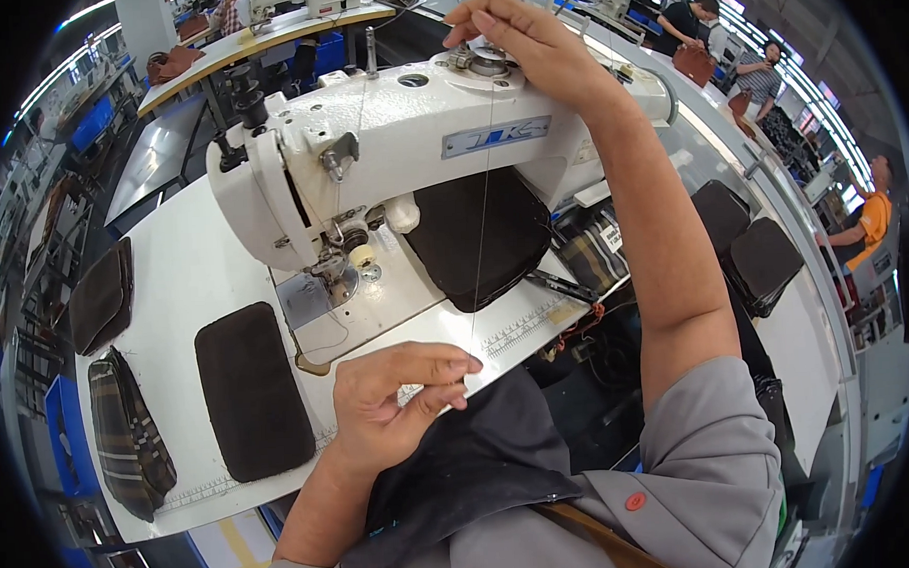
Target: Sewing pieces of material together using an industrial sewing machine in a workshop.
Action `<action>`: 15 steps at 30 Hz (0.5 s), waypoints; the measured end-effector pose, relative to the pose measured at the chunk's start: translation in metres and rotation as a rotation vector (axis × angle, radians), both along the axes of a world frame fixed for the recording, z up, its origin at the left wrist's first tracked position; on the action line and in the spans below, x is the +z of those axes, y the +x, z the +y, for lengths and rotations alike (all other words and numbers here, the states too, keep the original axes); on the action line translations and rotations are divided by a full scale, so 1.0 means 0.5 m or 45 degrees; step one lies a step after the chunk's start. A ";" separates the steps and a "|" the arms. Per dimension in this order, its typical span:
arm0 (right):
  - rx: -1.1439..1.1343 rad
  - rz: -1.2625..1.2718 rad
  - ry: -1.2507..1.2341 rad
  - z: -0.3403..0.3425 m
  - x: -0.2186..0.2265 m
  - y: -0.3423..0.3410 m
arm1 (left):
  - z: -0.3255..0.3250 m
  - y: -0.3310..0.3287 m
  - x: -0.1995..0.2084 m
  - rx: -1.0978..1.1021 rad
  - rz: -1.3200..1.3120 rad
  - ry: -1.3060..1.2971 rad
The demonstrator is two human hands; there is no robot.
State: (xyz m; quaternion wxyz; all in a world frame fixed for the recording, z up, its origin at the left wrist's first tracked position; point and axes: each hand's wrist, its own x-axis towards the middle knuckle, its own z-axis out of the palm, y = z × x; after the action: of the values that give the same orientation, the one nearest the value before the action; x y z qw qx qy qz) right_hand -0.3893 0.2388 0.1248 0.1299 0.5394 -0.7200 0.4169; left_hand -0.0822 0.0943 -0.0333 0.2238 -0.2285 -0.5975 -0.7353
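Note:
A white sewing machine (pixel 399 116) stands across the table. My left hand (pixel 403 396) is in front of it, thumb and fingertips pinched on a thin white thread (pixel 482 223). The thread rises nearly straight past the machine's arm to a round metal winder (pixel 489 60) on top. Over that winder reaches my right hand (pixel 531 41), its fingers stretched out toward the left; no object shows in it. Behind the thread, a stack of dark brown rounded panels (pixel 478 238) lies under the machine's arm. The needle area (pixel 334 263) is left of the thread, away from both hands.
A dark panel (pixel 255 391), a folded plaid piece (pixel 129 436) and more dark panels (pixel 103 296) lie on the left. Plaid fabric (pixel 594 257) and a black pen-like tool (pixel 563 285) sit by the stack. Dark stacks (pixel 764 263) are at right. Other people stand farther off.

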 end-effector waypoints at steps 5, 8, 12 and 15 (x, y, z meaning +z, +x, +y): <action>-0.190 -0.155 -0.102 -0.014 0.013 0.044 | -0.006 0.000 0.014 -0.179 -0.037 0.025; -0.394 -0.108 -0.079 -0.013 0.036 0.088 | -0.003 -0.001 0.017 -0.167 0.055 -0.296; -0.474 0.145 -0.102 -0.001 0.019 0.071 | 0.002 -0.008 0.011 -0.215 -0.033 -0.224; -0.398 0.170 -0.174 0.000 0.003 0.076 | 0.003 -0.007 0.007 -0.240 -0.065 -0.179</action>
State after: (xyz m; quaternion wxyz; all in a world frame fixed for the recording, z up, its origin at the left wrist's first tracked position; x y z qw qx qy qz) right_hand -0.3514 0.2386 0.1262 0.2770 0.4373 -0.7549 0.4027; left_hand -0.0860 0.0957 -0.0296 0.1218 -0.2799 -0.6289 -0.7151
